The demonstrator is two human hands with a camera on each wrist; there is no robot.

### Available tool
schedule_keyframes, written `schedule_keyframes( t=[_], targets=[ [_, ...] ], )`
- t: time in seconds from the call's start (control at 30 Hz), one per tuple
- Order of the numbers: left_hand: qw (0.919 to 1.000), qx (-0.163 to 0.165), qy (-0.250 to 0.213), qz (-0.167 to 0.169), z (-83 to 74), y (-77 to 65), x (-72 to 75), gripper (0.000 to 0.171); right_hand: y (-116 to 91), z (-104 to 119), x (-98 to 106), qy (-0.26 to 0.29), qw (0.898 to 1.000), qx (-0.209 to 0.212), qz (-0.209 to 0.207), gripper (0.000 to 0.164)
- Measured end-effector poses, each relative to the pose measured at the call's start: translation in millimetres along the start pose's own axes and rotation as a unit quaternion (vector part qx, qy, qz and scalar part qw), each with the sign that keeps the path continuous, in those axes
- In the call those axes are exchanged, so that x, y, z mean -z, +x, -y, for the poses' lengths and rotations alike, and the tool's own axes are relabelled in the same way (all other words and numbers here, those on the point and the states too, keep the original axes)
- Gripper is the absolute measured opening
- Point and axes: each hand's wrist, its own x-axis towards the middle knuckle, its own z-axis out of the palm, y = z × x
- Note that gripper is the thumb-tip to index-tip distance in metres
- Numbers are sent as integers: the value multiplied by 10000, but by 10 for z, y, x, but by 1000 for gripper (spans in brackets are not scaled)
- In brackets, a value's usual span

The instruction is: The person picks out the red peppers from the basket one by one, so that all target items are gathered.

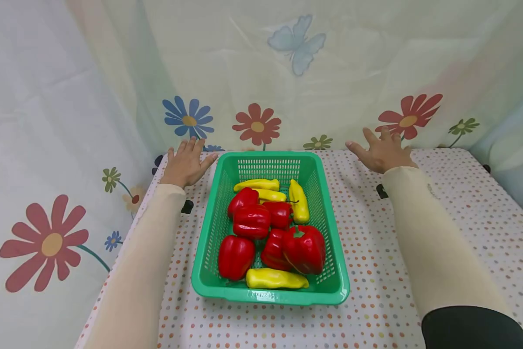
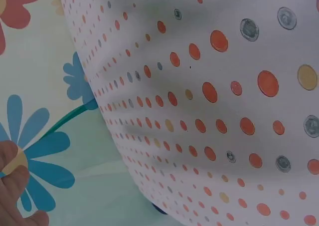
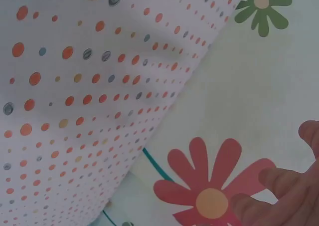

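Observation:
A green plastic basket point(image 1: 270, 295) stands in the middle of the table in the head view. Inside it lie several red bell peppers point(image 1: 236, 258) and several long yellow peppers point(image 1: 276, 278). To the basket's far left, my left hand point(image 1: 185, 164) is held with its fingers spread and holds nothing. My right hand point(image 1: 379, 151) is out to the far right of the basket, fingers apart and nothing in it. Only fingertips of the left hand point(image 2: 15, 181) show at the edge of the left wrist view, and likewise the right hand point(image 3: 289, 191) in the right wrist view.
A white cloth with coloured dots point(image 1: 375, 271) covers the table. Behind it and at the left hangs a pale curtain point(image 1: 244, 58) printed with flowers and a butterfly. The table's far edge runs just beyond the basket.

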Motion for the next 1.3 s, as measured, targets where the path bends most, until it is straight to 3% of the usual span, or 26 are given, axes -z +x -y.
schedule_keyframes(
  t=[0.1,0.23,0.37,0.5,0.7,0.93,1.03,1.3],
  targets=[
    [9996,5,-283,54,-11,-16,9,87,1,21,38,106,9999,47,85,104],
    [9946,67,-1019,177,-18,-67,37,87,-28,105,109,305,9989,207,305,101],
    [9833,169,-1789,293,-28,-154,95,90,-111,232,187,532,9962,400,563,100],
    [9666,215,-2528,369,-63,-255,160,92,-245,379,240,764,9924,536,796,100],
    [9306,353,-3591,608,-122,-387,195,90,-516,579,281,1180,9828,921,1080,90],
    [8666,436,-4793,1317,-163,-494,158,85,-893,786,285,1957,9554,1623,1502,71],
    [8505,444,-4996,1584,-165,-545,106,83,-1037,876,265,2064,9429,1836,1860,66],
    [8222,318,-5324,1987,-174,-685,-68,82,-1260,1096,161,1973,9148,2291,2677,64]
  ],
)
